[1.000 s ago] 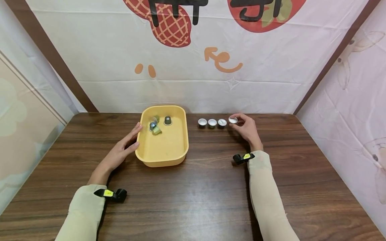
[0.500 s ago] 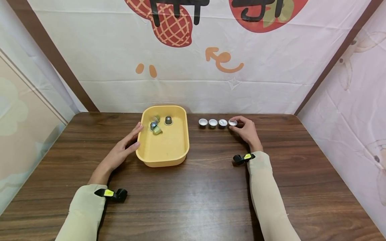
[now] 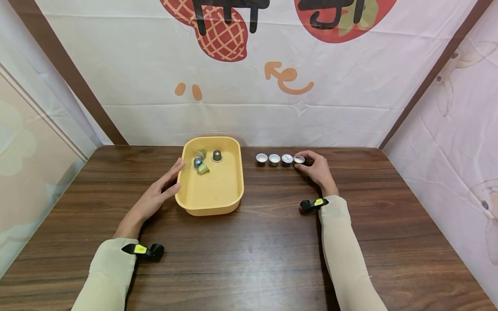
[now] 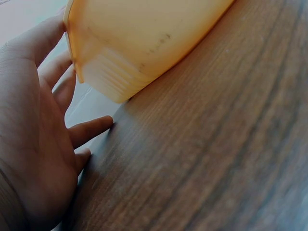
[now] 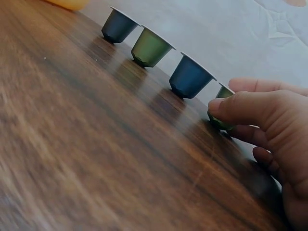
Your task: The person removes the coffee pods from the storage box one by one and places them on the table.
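Dark wood-grain table (image 3: 249, 250) fills the near field, bare between our two sleeved forearms. Left hand (image 3: 157, 196) lies flat and open against the near-left wall of the yellow tray (image 3: 212, 203), fingers straight, thumb along the rim; the left wrist view confirms contact with the wall and nothing held.

Right hand (image 3: 317, 168) pinches the green capsule (image 5: 222, 108) at the right end of the row, thumb and fingertip curled round its body, foil face up, base seemingly on the table. We judge that a good placement needs the grip kept low on the body, the capsule just beside the blue capsule (image 5: 190, 77) without nudging it, and the fingers lifted straight away.

Farther left stand the olive capsule (image 5: 150, 47) and the dark capsule (image 5: 118, 26), evenly spaced. Loose capsules (image 3: 202, 163) lie at the tray's far end. Behind hangs a printed cloth backdrop (image 3: 249, 65).
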The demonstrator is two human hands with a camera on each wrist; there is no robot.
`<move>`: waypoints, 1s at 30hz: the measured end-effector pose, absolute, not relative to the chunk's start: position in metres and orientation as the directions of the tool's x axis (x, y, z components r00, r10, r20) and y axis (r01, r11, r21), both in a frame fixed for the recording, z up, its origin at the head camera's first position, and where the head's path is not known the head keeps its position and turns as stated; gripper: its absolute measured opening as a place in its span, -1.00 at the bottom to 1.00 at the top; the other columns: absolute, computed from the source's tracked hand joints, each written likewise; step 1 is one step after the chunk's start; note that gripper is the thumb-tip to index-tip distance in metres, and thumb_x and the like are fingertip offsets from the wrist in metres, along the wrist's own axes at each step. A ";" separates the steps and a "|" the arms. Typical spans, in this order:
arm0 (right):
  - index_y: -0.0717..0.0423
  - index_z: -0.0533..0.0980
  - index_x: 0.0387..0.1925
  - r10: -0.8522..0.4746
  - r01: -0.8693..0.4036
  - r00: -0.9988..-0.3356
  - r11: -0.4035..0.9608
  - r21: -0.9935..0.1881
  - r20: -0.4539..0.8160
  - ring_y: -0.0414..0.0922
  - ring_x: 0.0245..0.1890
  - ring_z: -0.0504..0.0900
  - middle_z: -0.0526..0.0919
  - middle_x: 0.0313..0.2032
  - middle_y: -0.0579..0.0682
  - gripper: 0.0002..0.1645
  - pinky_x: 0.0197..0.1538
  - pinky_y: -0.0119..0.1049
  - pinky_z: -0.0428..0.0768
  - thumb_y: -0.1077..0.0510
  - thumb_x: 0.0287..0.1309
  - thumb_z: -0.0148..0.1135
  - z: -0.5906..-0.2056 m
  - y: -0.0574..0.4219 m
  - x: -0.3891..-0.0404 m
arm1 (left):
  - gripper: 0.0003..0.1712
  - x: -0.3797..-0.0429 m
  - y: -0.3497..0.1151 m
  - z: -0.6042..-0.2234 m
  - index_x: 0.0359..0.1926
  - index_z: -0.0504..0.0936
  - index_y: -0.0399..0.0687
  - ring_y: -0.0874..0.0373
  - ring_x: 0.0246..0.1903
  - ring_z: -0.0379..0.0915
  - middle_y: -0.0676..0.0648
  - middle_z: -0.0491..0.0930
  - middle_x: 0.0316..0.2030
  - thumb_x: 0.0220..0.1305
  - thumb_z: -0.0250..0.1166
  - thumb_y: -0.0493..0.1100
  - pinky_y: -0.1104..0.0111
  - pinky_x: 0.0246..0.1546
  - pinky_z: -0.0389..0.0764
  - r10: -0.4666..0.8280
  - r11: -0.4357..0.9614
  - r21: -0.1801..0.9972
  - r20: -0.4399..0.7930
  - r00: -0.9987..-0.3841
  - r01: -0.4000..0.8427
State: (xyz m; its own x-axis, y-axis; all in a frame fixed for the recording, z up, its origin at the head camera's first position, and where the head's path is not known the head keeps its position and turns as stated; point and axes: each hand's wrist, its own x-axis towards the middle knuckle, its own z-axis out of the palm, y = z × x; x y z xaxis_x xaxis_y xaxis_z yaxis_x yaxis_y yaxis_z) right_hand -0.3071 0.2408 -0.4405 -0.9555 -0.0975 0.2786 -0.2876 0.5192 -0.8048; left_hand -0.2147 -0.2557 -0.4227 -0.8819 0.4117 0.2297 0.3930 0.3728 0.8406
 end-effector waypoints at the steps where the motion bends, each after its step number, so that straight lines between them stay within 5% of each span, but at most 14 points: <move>1: 0.02 0.61 -0.11 -0.099 -0.285 -0.957 0.519 -0.806 0.274 -0.04 -0.16 0.62 0.64 -0.12 0.04 -0.66 -0.09 -0.12 0.52 0.19 0.02 0.45 -0.441 0.241 -0.307 | -0.33 -0.215 -0.256 -0.423 0.49 0.09 0.05 0.24 0.44 -0.30 0.10 -0.18 0.49 0.44 0.03 -0.32 0.20 0.32 -0.08 0.412 0.372 0.841 0.229 -0.882 0.392; 5: 0.02 0.60 -0.07 -0.107 -0.282 -0.958 0.514 -0.810 0.266 -0.05 -0.13 0.61 0.63 -0.10 0.03 -0.62 -0.05 -0.11 0.50 0.19 0.02 0.45 -0.440 0.241 -0.307 | -0.33 -0.215 -0.256 -0.423 0.49 0.09 0.04 0.23 0.44 -0.30 0.09 -0.18 0.50 0.44 0.03 -0.32 0.08 0.32 -0.09 0.412 0.373 0.842 0.227 -0.882 0.391; 12: 0.00 0.57 0.01 -0.119 -0.286 -0.957 0.515 -0.808 0.263 -0.04 -0.13 0.59 0.62 -0.07 0.02 -0.53 -0.04 -0.11 0.49 0.11 0.02 0.47 -0.439 0.242 -0.306 | -0.31 -0.215 -0.255 -0.422 0.48 0.09 0.20 0.22 0.44 -0.28 0.10 -0.18 0.49 0.43 0.03 -0.31 0.16 0.32 -0.06 0.410 0.378 0.839 0.228 -0.883 0.393; 18: 0.04 0.53 0.10 -0.106 -0.294 -0.955 0.482 -0.825 0.279 0.03 -0.11 0.59 0.60 -0.02 0.08 -0.44 -0.03 -0.09 0.50 0.07 0.03 0.46 -0.434 0.241 -0.303 | -0.34 -0.214 -0.256 -0.422 0.49 0.08 0.04 0.22 0.44 -0.29 0.11 -0.18 0.49 0.44 0.04 -0.28 0.07 0.32 -0.10 0.410 0.369 0.841 0.234 -0.882 0.395; 30: 0.08 0.54 0.11 -0.126 -0.382 -0.920 0.508 -0.772 0.372 0.15 0.02 0.49 0.52 0.00 0.25 -0.48 0.09 0.03 0.41 0.08 0.10 0.41 -0.407 0.234 -0.299 | -0.33 -0.215 -0.257 -0.423 0.49 0.09 0.08 0.20 0.44 -0.27 0.08 -0.17 0.49 0.44 0.05 -0.27 0.15 0.31 -0.07 0.410 0.368 0.839 0.240 -0.880 0.401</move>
State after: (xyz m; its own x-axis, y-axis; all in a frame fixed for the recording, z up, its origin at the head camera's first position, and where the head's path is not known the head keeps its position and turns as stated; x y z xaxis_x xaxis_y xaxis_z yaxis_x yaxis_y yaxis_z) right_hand -0.2992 0.2340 -0.4071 -0.9196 -0.1258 0.3723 -0.3821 0.5075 -0.7723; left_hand -0.2152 -0.2571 -0.4231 -0.8796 0.4105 0.2404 0.4011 0.3683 0.8387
